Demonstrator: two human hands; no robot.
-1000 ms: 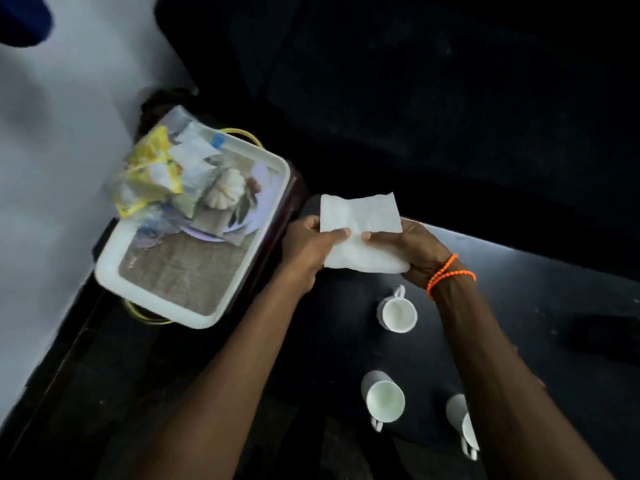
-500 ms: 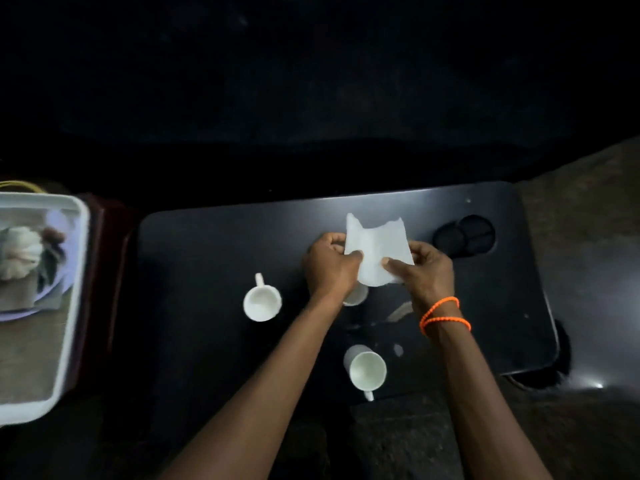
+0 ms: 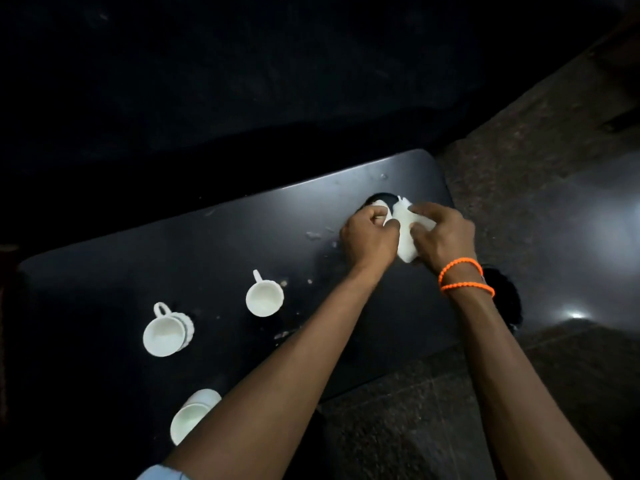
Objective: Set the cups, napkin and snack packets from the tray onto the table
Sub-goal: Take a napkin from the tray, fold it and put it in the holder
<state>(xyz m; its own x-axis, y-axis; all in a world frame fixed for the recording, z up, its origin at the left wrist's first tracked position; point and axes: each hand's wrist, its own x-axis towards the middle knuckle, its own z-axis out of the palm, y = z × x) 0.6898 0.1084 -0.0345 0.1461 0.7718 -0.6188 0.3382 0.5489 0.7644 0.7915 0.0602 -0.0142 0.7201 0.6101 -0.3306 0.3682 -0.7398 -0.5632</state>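
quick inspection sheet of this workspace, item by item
surface: black table, pale crumbs or smears near its middle
job's things: three white cups stand on it, far, left, near; white napkin held over the round recess at the far right end; tray and snack packets not in view
clutter: nothing seen
grippers: left hand and right hand both pinch the napkin; orange bead bracelet on right wrist
cables: nothing seen
surroundings: speckled stone floor, dark beyond the table
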